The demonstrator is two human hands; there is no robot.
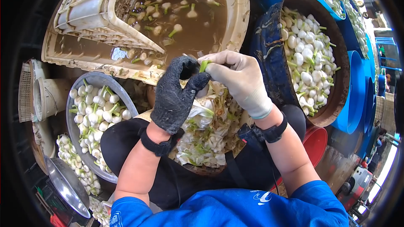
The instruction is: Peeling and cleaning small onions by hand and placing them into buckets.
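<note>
My left hand, in a black knit glove, is curled around a garlic bulb that is mostly hidden by the fingers. The bulb's short green stem shows between my two hands. My right hand, in a pale glove, pinches at this stem with thumb and forefinger. Below the hands, between my knees, lies a heap of garlic skins and peelings. Just beyond the hands is a cream plastic tub of brown water with garlic bulbs in it.
A cream plastic crate tilts into the tub. To the left, a grey basin holds trimmed garlic bulbs. A rusty blue drum of garlic stands right. Beyond are blue tubs, a red bucket and a metal bowl.
</note>
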